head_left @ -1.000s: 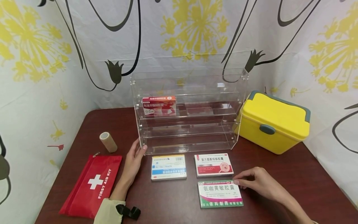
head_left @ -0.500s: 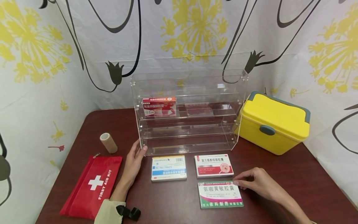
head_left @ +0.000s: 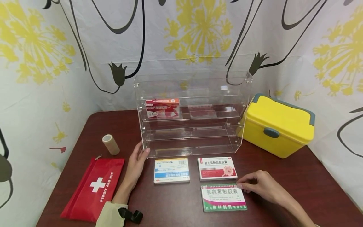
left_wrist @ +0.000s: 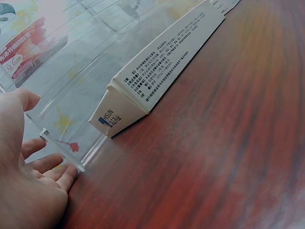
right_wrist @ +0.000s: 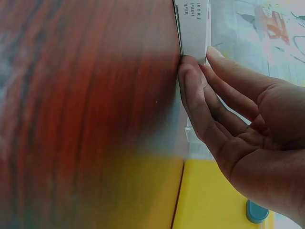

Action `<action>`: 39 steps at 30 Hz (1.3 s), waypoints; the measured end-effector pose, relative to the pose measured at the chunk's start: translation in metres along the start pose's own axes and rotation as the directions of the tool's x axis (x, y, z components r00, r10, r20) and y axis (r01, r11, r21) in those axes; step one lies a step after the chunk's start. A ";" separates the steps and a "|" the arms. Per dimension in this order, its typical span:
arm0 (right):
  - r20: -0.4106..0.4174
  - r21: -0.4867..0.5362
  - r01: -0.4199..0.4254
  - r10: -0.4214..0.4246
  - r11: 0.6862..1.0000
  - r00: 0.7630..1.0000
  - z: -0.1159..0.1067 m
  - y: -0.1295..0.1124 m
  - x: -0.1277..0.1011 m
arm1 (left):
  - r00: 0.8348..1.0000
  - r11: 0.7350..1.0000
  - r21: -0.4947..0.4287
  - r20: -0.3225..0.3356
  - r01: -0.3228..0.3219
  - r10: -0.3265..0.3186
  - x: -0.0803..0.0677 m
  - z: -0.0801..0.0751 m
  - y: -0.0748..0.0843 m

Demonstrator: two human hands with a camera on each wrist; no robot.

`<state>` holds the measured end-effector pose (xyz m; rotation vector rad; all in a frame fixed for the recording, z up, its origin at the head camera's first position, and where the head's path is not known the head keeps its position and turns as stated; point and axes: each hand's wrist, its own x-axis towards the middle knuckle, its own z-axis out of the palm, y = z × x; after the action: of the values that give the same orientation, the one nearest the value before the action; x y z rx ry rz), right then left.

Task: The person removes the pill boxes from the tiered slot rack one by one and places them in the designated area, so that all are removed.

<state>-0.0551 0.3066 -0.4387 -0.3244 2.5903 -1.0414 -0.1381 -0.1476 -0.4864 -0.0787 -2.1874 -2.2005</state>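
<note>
A clear acrylic shelf [head_left: 193,152] stands on the table, a red medicine box [head_left: 162,112] on one of its left tiers. My left hand [head_left: 137,164] holds the shelf's lower left corner; the side panel's edge lies between thumb and fingers. My right hand [head_left: 262,186] pinches the upper right corner of a green, white and purple medicine box [head_left: 224,198] lying flat on the table. In the right wrist view, thumb and forefinger meet the end of this box [right_wrist: 194,33]. Before the shelf lie a blue and white medicine box [head_left: 171,170] and a red and white one [head_left: 216,168].
A red first aid pouch [head_left: 93,189] lies at the left, with a tan bandage roll [head_left: 111,145] upright behind it. Right of the shelf sits a yellow lidded box [head_left: 278,124]. Patterned cloth [head_left: 93,56] hangs close behind the table.
The whole head view has shifted very slightly. Both hands and the boxes stay in place.
</note>
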 end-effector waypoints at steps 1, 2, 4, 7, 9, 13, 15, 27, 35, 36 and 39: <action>0.002 -0.001 -0.004 0.004 1.000 1.000 0.000 0.000 0.000 | 1.000 1.000 -0.002 0.001 0.007 -0.007 0.000 0.001 0.002; 0.004 -0.003 -0.008 0.008 1.000 1.000 0.000 0.000 0.000 | 1.000 1.000 0.000 0.005 0.011 -0.011 -0.002 0.001 0.006; 0.008 -0.002 -0.014 0.014 1.000 1.000 0.000 -0.001 0.000 | 1.000 1.000 0.007 0.008 0.018 -0.018 -0.005 0.003 0.015; 0.011 0.000 -0.015 0.015 1.000 1.000 0.001 -0.001 0.000 | 1.000 0.999 0.028 0.012 0.020 -0.020 -0.009 0.006 0.027; 0.012 0.001 -0.012 0.012 1.000 1.000 0.001 -0.001 0.000 | 1.000 0.999 0.044 0.010 0.028 -0.029 -0.010 0.007 0.031; 0.016 0.001 -0.018 0.018 1.000 1.000 0.001 0.000 -0.001 | 0.999 0.999 0.046 0.016 0.027 -0.028 -0.010 0.006 0.030; 0.014 -0.007 -0.020 0.020 1.000 1.000 0.000 0.000 -0.002 | 1.000 0.999 0.034 0.015 0.025 -0.025 -0.007 0.005 0.023; -0.156 -0.156 0.040 -0.064 0.987 0.986 -0.022 -0.019 -0.006 | 1.000 0.999 0.038 -0.014 -0.015 0.016 0.000 0.001 -0.002; -0.335 -0.274 0.181 -0.270 0.944 0.903 -0.038 -0.057 0.018 | 1.000 0.999 0.033 -0.005 0.010 -0.010 -0.004 0.003 0.012; -0.338 -0.282 0.207 -0.299 0.937 0.892 -0.041 -0.063 0.023 | 1.000 0.999 0.032 -0.002 0.015 -0.015 -0.005 0.003 0.016; -0.336 -0.303 0.270 -0.367 0.914 0.867 -0.050 -0.083 0.036 | 0.999 0.999 0.038 0.000 0.038 -0.038 -0.009 0.006 0.029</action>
<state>-0.1007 0.2678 -0.3547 -0.6989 3.1140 -0.9626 -0.1270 -0.1419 -0.4580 -0.0368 -2.2483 -2.1773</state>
